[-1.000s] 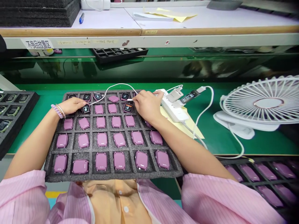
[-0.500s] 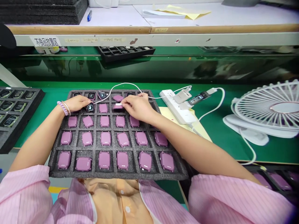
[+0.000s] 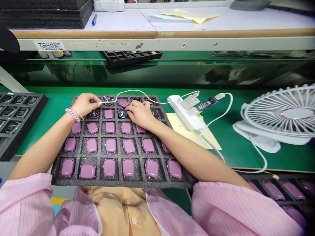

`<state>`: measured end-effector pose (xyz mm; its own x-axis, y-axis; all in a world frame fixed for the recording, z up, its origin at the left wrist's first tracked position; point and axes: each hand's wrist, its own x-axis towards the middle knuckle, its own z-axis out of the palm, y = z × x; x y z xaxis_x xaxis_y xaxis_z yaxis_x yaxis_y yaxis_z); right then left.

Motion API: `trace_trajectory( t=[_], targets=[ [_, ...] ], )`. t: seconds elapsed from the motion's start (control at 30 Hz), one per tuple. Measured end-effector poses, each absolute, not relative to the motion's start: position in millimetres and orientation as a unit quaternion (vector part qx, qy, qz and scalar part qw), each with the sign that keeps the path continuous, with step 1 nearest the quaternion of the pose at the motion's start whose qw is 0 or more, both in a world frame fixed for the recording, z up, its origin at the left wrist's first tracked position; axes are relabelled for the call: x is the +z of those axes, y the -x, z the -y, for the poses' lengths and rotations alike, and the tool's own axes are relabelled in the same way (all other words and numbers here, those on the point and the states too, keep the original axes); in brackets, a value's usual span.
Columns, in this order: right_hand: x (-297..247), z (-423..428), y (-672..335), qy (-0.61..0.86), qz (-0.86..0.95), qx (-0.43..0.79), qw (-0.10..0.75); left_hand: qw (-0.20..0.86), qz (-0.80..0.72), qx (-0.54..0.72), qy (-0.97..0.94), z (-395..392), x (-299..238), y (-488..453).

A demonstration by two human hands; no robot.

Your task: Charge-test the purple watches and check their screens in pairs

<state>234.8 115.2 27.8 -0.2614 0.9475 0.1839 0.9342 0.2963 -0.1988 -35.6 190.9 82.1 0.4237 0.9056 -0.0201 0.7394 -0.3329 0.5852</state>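
Note:
A black foam tray (image 3: 98,160) of purple smartwatch cases lies before me, most with their backs up. My left hand (image 3: 87,103) is closed, thumb and fingertips pinching the end of a white charging cable (image 3: 134,90) over the back left of the tray. Just below that hand, a smartwatch (image 3: 94,113) with a lit screen rests in its compartment. My right hand (image 3: 141,113) is closed on the right edge of another smartwatch (image 3: 122,113), screen up and lit, in the second row. Behind it, a purple watch (image 3: 123,104) sits tilted in its compartment.
A white power strip (image 3: 188,113) with plugged-in adapters stands right of the tray on yellow paper (image 3: 211,141). Further right is a white fan (image 3: 283,114). Another watch tray (image 3: 36,108) lies at left. A shelf (image 3: 221,33) crosses the back.
My left hand has left the lit watch, which now lies in its compartment, and moved up with the cable end. The watch at my right hand has turned from edge-on to screen up.

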Motion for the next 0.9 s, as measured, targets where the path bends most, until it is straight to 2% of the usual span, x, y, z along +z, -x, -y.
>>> trace_trajectory(
  t=[0.1, 0.2, 0.37, 0.43, 0.53, 0.73, 0.9],
  targets=[
    [29.7, -114.1, -234.0, 0.598, 0.79, 0.03, 0.129, 0.224, -0.492, 0.096, -0.836, -165.7, 83.6, 8.6],
    [32.9, -112.4, -232.5, 0.604, 0.786, 0.035, 0.123, 0.135, -0.488, 0.025, -0.862, -146.2, 83.8, -11.0],
    [35.9, -111.8, -230.1, 0.604, 0.788, 0.03, 0.115, -0.04, -0.45, -0.023, -0.892, -135.2, 85.6, -23.7],
    [36.2, -112.0, -229.9, 0.604, 0.789, 0.031, 0.111, -0.079, -0.43, -0.038, -0.898, -136.5, 87.0, -25.0],
    [37.0, -111.5, -230.3, 0.608, 0.785, 0.035, 0.111, -0.05, -0.443, -0.026, -0.895, -145.4, 88.6, -19.6],
    [41.9, -110.3, -229.9, 0.617, 0.777, 0.05, 0.11, 0.134, -0.48, 0.059, -0.865, -169.2, 79.6, 3.7],
    [42.4, -111.1, -233.2, 0.634, 0.764, 0.05, 0.109, 0.124, -0.457, 0.004, -0.881, -175.3, 65.3, 2.9]
  ],
)
